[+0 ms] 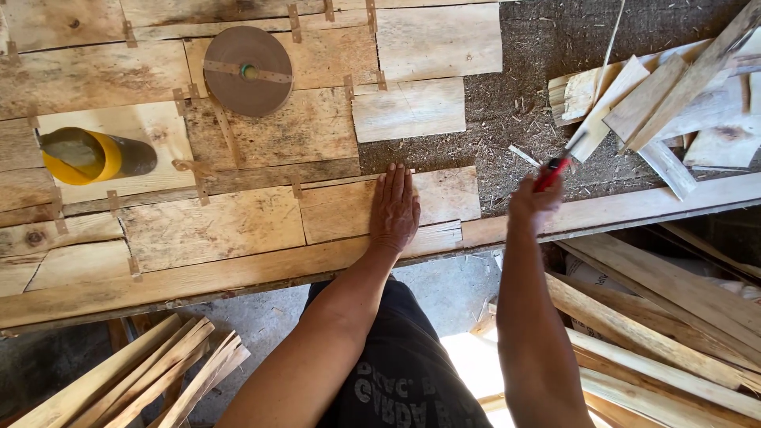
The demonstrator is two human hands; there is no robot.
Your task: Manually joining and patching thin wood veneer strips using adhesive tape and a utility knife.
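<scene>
My left hand (395,208) lies flat, fingers together, on a thin wood veneer sheet (444,194) at the front of the workbench. My right hand (533,203) is closed around a red-handled utility knife (552,172), its blade end pointing away over the brown felt bench top. The knife is just right of the sheet's right edge. Several veneer pieces (238,150) lie joined edge to edge with short strips of brown paper tape.
A roll of brown paper tape (247,71) sits on the veneer at the back. A yellow-rimmed cup (93,155) lies at the left. Loose veneer offcuts (674,103) are piled at the right. Wood slats (658,333) lean below the bench on both sides.
</scene>
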